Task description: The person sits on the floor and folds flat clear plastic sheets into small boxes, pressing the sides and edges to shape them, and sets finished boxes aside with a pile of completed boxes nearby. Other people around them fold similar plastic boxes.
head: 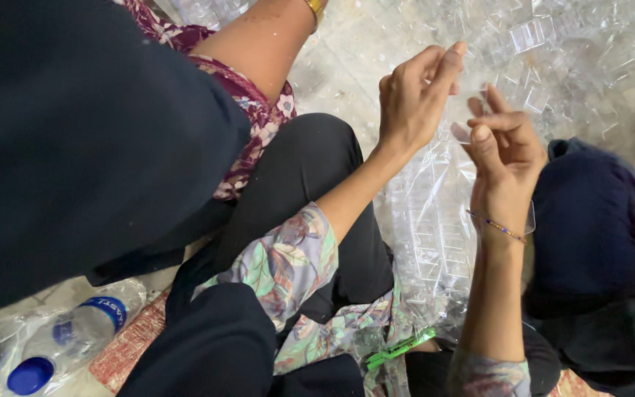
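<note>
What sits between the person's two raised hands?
In the head view, a small clear plastic piece sits in the narrow gap between the left hand and the right hand, at the fingertips. Behind it lies a heap of clear plastic pieces.

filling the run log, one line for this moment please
left hand: pinching, item unclear | right hand: small clear plastic piece | below: heap of clear plastic pieces

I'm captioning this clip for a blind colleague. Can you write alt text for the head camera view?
A person's left hand and right hand are raised together, pinching a small clear plastic piece over a heap of clear plastic boxes on the floor. A clear plastic water bottle with a blue cap lies at lower left, and another person's bare arm reaches in from above.
</note>
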The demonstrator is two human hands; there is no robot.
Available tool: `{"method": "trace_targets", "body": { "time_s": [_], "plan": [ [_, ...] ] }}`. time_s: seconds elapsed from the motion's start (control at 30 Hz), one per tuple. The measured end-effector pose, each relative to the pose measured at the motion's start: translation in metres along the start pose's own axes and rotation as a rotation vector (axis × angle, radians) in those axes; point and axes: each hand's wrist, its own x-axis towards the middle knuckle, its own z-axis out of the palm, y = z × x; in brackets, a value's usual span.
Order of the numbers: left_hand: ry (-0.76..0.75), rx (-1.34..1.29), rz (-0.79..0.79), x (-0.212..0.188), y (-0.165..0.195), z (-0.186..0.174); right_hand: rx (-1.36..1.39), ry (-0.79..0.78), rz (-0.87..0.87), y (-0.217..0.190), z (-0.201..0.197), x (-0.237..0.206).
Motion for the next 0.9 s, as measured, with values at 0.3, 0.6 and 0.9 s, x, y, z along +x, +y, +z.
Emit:
{"method": "trace_targets", "body": {
  "time_s": [0.3,0.6,0.9],
  "plan": [
    [-0.129,0.119,0.049,0.01,-0.003,-0.006,-0.496,0.002,-0.159,-0.02,-0.002,-0.015],
    [0.164,0.305,0.144,0.027,-0.014,-0.014,-0.631,0.184,-0.427,-0.032,0.0,0.036],
    [-0.058,-0.027,0.236,0.029,-0.019,-0.029,-0.372,0.03,0.0,-0.01,0.029,-0.009]
  ]
}}
